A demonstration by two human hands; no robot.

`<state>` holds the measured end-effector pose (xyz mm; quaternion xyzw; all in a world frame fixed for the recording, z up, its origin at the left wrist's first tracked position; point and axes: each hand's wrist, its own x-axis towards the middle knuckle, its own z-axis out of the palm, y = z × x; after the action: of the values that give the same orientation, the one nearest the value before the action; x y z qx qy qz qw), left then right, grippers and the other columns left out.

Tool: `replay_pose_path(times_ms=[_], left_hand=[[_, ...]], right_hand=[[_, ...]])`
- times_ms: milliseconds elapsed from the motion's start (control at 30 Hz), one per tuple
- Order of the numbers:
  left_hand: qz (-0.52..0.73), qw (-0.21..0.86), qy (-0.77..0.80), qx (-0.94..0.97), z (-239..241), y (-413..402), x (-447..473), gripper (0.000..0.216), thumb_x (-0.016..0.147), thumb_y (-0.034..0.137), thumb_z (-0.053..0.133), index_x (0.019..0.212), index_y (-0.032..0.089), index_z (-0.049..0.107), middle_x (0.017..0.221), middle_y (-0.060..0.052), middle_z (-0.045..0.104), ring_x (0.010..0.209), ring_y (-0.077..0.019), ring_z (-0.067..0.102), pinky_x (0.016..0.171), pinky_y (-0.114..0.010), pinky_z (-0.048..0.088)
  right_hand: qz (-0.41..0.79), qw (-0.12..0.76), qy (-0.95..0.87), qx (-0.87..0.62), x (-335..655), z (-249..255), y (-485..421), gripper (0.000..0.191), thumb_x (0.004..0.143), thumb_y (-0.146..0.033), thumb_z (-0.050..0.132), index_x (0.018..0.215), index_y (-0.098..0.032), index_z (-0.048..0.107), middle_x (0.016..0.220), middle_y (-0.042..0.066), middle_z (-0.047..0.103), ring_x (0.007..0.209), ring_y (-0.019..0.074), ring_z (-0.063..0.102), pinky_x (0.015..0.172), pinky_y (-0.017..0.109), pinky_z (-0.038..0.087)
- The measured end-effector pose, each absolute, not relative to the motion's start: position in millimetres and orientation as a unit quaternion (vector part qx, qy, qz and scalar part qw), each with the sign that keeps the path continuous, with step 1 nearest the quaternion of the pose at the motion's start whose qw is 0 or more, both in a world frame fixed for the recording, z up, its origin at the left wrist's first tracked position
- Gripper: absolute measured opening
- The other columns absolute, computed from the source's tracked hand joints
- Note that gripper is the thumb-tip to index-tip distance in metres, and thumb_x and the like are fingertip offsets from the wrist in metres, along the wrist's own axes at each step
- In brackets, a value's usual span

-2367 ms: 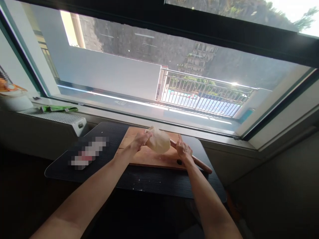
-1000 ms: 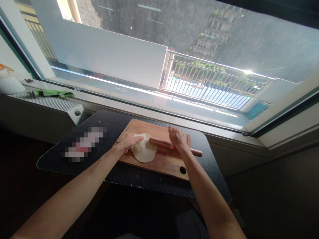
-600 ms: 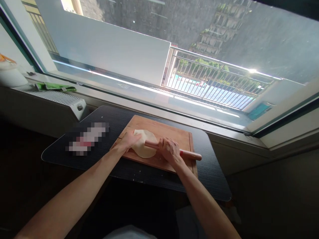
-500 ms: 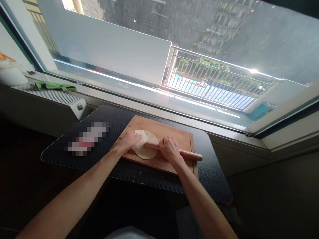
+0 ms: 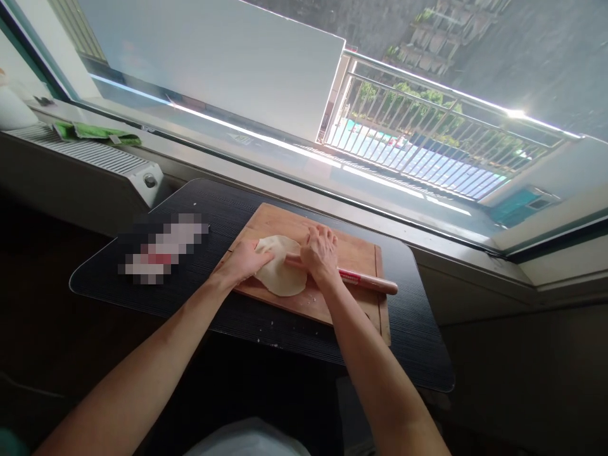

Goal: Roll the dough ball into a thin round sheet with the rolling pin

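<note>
A flat round of pale dough [image 5: 281, 273] lies on a wooden cutting board [image 5: 356, 253]. My left hand [image 5: 244, 259] pinches the dough's left edge with its fingers closed. My right hand [image 5: 321, 251] lies palm down with fingers flat on a wooden rolling pin [image 5: 368, 281], which rests across the dough's right side. The pin's right end sticks out past my hand toward the board's right edge.
The board sits on a black ribbed table top [image 5: 413, 342] under a large window. A blurred packet [image 5: 161, 248] lies left of the board. A white radiator [image 5: 95, 158] with a green cloth [image 5: 92, 132] stands at the far left. Flour specks dot the table's front.
The dough, held up in the air earlier, now lies flat on the board. My right hand has rolled the pin back and forth over it and now sits further from me.
</note>
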<state>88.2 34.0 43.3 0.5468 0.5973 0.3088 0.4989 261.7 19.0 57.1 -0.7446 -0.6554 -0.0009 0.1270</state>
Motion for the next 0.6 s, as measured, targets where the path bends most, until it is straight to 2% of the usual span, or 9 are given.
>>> replay_pose_path(times_ms=[167,300,500,600], left_hand=[[0.314,0.510,0.593,0.538,34,37,87,0.025,0.065,0.027,0.072,0.085,0.012,0.072,0.074,-0.003,0.072,0.064,-0.0166,0.063,0.050,-0.020,0.041],[0.332,0.505,0.596,0.529,33,36,87,0.027,0.066,0.028,0.071,0.088,0.012,0.073,0.077,-0.003,0.073,0.067,-0.0166,0.064,0.053,-0.019,0.044],[0.334,0.520,0.591,0.519,29,37,86,0.027,0.066,0.026,0.070,0.089,0.011,0.073,0.074,-0.003,0.073,0.063,-0.0158,0.063,0.051,-0.020,0.043],[0.332,0.515,0.591,0.524,28,38,85,0.027,0.067,0.028,0.070,0.089,0.012,0.073,0.073,-0.003,0.072,0.064,-0.0163,0.063,0.052,-0.020,0.044]], right_hand=[[-0.015,0.127,-0.684,-0.718,260,52,9,0.033,0.099,-0.034,0.038,0.113,-0.021,0.065,0.135,0.011,0.056,0.138,0.0306,0.035,0.114,0.050,0.024],[0.027,0.125,-0.633,-0.763,264,54,25,0.039,0.099,-0.031,0.033,0.125,-0.018,0.058,0.139,0.015,0.053,0.137,0.0317,0.037,0.112,0.053,0.028],[0.012,0.098,-0.672,-0.734,260,55,14,0.036,0.099,-0.038,0.036,0.117,-0.023,0.064,0.137,0.012,0.056,0.139,0.0319,0.035,0.113,0.053,0.026],[0.034,0.106,-0.640,-0.760,264,58,29,0.040,0.099,-0.035,0.033,0.123,-0.018,0.060,0.140,0.016,0.052,0.137,0.0330,0.037,0.112,0.055,0.028]])
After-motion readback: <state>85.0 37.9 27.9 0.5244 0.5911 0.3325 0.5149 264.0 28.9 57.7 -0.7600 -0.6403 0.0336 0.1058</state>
